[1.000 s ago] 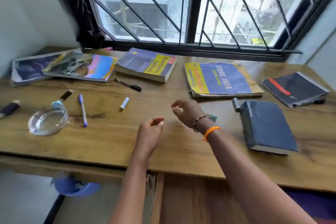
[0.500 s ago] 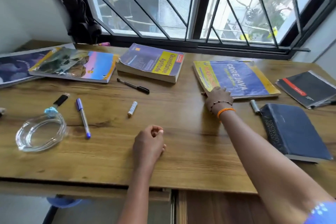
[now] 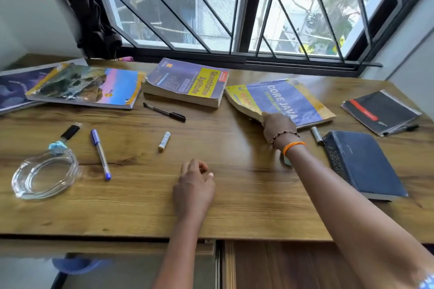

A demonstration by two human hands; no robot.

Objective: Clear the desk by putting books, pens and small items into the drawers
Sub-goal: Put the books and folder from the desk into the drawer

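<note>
My right hand [image 3: 277, 128] grips the near left corner of the blue and yellow Core Java book [image 3: 288, 98], and that corner is lifted off the wooden desk [image 3: 234, 195]. My left hand [image 3: 193, 186] rests loosely curled on the desk's middle, holding nothing. A thick Quantitative Aptitude book [image 3: 187, 82], a colourful book [image 3: 87, 85] and a dark purple book [image 3: 14, 89] lie along the back. A dark blue book [image 3: 366, 164] and a black notebook [image 3: 380, 110] lie at the right. A black pen [image 3: 164, 112], a blue pen [image 3: 101, 153] and a small battery [image 3: 164, 141] lie loose.
A glass ashtray [image 3: 44, 173] sits at the front left, with a black flash drive [image 3: 69, 131] and a small blue item [image 3: 57, 146] behind it. A grey marker [image 3: 316, 134] lies beside the dark blue book. Drawer fronts [image 3: 270, 263] run under the desk edge. A barred window [image 3: 234, 7] backs the desk.
My right hand reached forward to the Core Java book, took its near corner and lifted it. My left hand lowered onto the desk and curled.
</note>
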